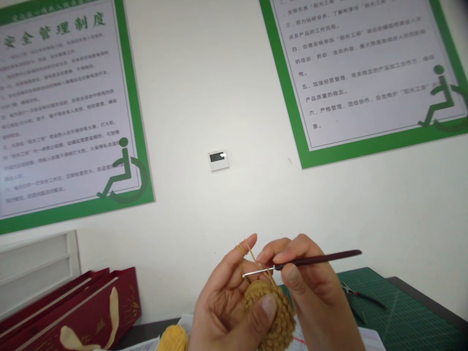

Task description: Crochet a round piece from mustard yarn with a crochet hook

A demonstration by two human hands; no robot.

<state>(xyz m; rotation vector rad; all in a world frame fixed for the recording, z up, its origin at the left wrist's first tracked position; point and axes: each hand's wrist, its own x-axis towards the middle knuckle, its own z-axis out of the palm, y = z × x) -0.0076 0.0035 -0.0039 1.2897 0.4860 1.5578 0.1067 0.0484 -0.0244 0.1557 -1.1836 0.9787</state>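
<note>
My left hand (223,307) pinches a tan crocheted piece (281,329), with the thumb across its front. Yarn (241,248) of the same tan loops around my raised left index finger and runs down to the work. Between thumb and fingers, my right hand (318,287) grips a crochet hook (329,257) by its dark red handle. The hook's silver shaft points left, passing through yarn loops just above the piece. Part of the crocheted piece is hidden behind my left thumb.
A green cutting mat (413,312) lies at right, with dark-handled pliers (365,295) on it. Dark red paper bags (126,292) stand at lower left. Beside my left hand is a yellow yarn bundle (173,339). A white wall (219,97) with green-framed posters rises behind.
</note>
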